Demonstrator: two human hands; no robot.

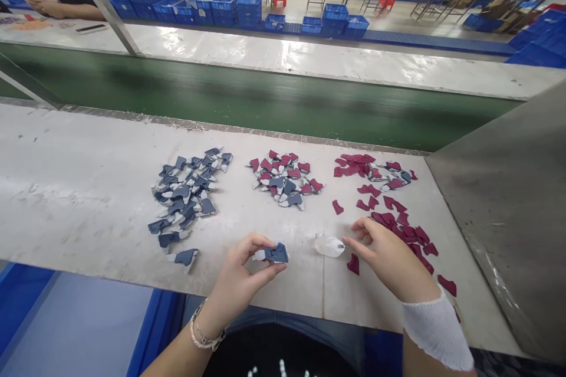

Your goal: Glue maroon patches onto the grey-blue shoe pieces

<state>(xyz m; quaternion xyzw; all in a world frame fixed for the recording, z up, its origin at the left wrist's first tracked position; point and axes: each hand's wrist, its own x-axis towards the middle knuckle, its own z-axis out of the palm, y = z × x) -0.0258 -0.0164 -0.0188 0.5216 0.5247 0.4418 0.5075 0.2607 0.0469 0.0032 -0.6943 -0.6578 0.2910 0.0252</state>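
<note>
— What's in our fingers?
— A dark grey piece (276, 254) with a white tip, clamped between the thumb and fingers (260, 242) of our left hand (236, 282). A bracelet (206, 327) circles that wrist.

— And the other hand?
— Our right hand (389, 259) is open, its thumb and fingers (360, 234) apart, with their tips just beside a small clear plastic bottle (329, 246) lying on the table (88, 200). A white mesh wrap (435, 330) covers that wrist.

— What's around our fingers?
— Straight ahead of our left fingers sits a mixed heap of red and grey pieces (285, 179). Farther left of them lies a heap of grey pieces (186, 194). Loose red pieces (398, 217) spread ahead of and beside our right fingers.

— Farther out?
— Past the table runs a green conveyor belt (247, 94). Beyond it, we see a co-worker's hands (48, 8) and stacks of blue crates (221, 8).
</note>
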